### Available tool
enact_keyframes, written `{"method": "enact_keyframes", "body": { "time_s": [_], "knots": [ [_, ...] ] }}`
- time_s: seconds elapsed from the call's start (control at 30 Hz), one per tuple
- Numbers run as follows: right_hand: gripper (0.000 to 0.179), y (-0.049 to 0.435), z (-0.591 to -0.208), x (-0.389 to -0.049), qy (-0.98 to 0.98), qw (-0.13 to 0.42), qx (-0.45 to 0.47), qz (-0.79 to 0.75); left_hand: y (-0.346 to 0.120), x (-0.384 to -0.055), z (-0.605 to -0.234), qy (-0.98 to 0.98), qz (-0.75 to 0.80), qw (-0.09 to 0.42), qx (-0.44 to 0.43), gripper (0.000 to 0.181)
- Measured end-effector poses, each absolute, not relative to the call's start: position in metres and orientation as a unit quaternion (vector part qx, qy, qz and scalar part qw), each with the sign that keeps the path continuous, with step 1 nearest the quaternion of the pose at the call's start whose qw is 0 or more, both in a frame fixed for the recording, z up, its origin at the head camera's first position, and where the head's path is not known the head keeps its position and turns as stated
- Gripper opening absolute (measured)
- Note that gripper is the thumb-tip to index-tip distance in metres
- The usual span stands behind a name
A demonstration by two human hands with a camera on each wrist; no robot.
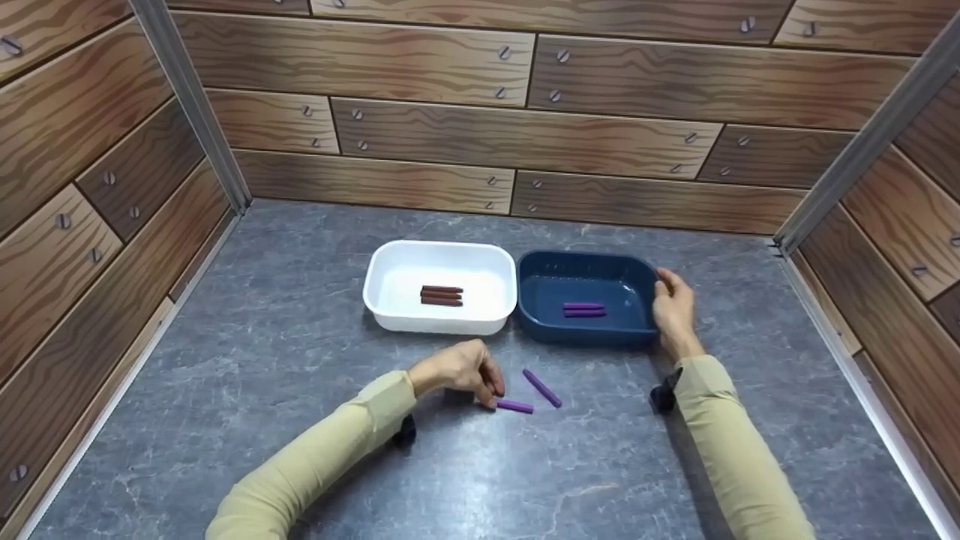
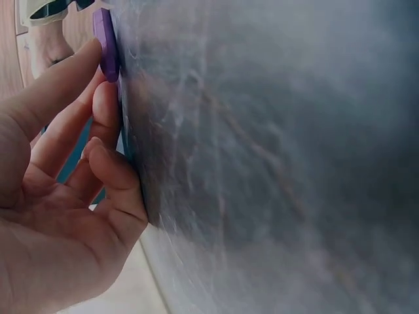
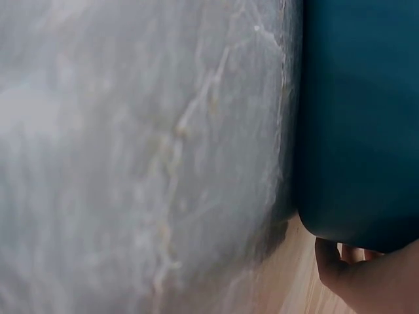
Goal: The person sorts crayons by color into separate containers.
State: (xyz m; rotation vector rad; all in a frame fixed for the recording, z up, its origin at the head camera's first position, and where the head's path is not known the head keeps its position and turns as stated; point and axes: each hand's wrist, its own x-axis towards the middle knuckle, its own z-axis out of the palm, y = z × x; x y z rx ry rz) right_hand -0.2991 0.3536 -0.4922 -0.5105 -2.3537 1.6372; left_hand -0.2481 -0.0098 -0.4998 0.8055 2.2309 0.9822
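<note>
My left hand (image 1: 466, 369) is low over the table and pinches one end of a purple crayon (image 1: 516, 406). In the left wrist view that crayon (image 2: 107, 46) shows between the thumb and a fingertip, close to the tabletop. A second purple crayon (image 1: 541, 388) lies slantwise just beyond it. On the right, my right hand (image 1: 675, 309) grips the right end of a dark blue tub (image 1: 585, 335), with two purple crayons (image 1: 584, 310) lying side by side inside. The tub's outer wall (image 3: 360, 131) fills the right of the right wrist view, fingers at its end.
A white tub (image 1: 439, 324) stands directly left of the blue one and holds three dark brown crayons (image 1: 442, 295). Wood-patterned walls (image 1: 420, 124) enclose the grey marbled tabletop (image 1: 300, 247) at the back and both sides.
</note>
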Motion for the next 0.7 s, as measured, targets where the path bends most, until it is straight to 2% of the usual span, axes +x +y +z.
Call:
{"method": "enact_keyframes", "body": {
  "time_s": [0.53, 0.7],
  "knots": [
    [0.045, 0.354, -0.4924, -0.3007, -0.803, 0.115, -0.177, 0.557, -0.0058, -0.2443, -0.4979, 0.848, 0.352, 0.266, 0.293, 0.014],
    [0.045, 0.3539, -0.4923, -0.3001, -0.802, 0.116, -0.176, 0.558, -0.0061, -0.2436, -0.4974, 0.844, 0.362, 0.279, 0.279, 0.011]
  ]
}}
